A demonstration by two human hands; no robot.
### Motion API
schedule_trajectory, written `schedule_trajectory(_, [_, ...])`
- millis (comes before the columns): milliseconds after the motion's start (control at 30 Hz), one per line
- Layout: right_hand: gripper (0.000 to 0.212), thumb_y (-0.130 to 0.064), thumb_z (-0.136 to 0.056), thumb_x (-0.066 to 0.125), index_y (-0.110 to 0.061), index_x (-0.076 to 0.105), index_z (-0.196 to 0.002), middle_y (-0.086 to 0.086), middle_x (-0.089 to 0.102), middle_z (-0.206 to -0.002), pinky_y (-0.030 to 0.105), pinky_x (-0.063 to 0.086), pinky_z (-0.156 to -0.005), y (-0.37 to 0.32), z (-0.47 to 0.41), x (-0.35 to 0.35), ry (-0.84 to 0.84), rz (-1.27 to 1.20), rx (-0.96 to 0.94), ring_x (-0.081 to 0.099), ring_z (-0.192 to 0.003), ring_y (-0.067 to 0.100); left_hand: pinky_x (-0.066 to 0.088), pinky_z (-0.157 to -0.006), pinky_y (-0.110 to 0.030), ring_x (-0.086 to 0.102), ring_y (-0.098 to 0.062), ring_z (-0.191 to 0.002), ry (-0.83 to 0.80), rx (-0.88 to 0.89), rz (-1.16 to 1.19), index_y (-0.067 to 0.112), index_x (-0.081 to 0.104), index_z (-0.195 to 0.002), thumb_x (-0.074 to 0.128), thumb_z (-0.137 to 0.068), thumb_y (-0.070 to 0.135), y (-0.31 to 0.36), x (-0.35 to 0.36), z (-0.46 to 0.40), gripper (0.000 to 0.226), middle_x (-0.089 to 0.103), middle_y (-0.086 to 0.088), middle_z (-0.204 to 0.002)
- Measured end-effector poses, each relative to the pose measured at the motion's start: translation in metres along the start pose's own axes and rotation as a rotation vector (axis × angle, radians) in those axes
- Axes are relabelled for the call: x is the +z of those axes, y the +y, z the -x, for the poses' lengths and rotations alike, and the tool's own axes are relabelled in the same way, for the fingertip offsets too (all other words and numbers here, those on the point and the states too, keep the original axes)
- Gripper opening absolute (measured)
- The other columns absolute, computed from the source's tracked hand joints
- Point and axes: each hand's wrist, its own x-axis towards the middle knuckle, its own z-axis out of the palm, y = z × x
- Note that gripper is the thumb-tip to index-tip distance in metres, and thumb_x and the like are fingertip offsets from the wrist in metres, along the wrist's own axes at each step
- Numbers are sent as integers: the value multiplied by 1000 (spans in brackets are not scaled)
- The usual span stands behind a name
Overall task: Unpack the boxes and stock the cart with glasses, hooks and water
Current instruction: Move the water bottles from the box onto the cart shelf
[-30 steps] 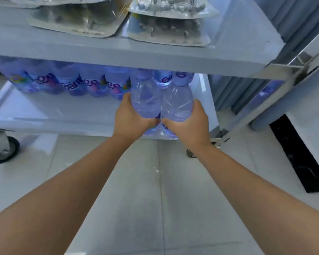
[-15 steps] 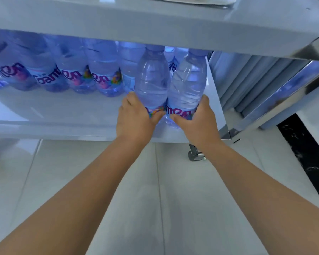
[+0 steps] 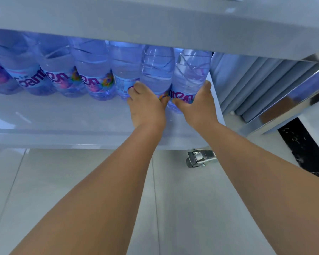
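On the cart's lower shelf (image 3: 63, 115), a row of water bottles (image 3: 63, 74) stands just left of our hands. Our left hand (image 3: 145, 105) grips one bottle (image 3: 157, 70) and our right hand (image 3: 195, 105) another (image 3: 190, 74), both at the row's end. We judge the water stocking under way; next, letting go without tipping them.

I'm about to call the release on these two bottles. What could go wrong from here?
1. The right-hand bottle stands close to the lower shelf's right edge; a nudge from the right hand could tip it off.
2. The left hand grips its bottle tight beside the standing row; pulling out could knock a neighbour.
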Motion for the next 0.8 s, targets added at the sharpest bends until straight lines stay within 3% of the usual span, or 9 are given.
schedule_trajectory(200, [65,-28,-75,77,-5,37,-122,6,50,-123,26,41,-82,0,-8,5,37,19,-8,52,-110,22,39,-88,-32,47,-28,-110,105,-178,326,1,41,-116,79,-71,40,1,13,-1,70,47,-13,-121])
schedule_trajectory(300, [67,-30,-75,76,-7,37,-124,5,48,-125,27,41,-81,-1,-11,8,58,30,21,51,-111,22,39,-82,-32,48,-30,-109,125,-254,406,2,40,-115,81,-69,39,7,17,-3,72,46,-13,-121])
schedule_trajectory(500, [70,-28,-75,76,-6,34,-128,6,47,-128,38,45,-89,-1,-13,9,64,63,41,51,-114,26,36,-84,-29,46,-29,-114,81,-282,495,1,39,-121,82,-69,34,12,18,-12,75,43,-13,-127])
schedule_trajectory(667, [97,-39,-75,75,-7,16,-145,5,43,-141,40,43,-98,-20,13,-5,-125,240,152,47,-124,26,37,-88,-24,49,-25,-113,-104,-203,489,3,43,-121,76,-73,19,6,-19,14,60,47,-12,-125])
schedule_trajectory(800, [68,-36,-97,46,-20,8,-151,0,32,-150,37,37,-96,-91,84,-32,-462,588,-155,35,-133,24,40,-93,-31,51,-25,-114,-295,-93,214,7,45,-126,58,-88,19,-10,-103,55,42,49,-11,-126])
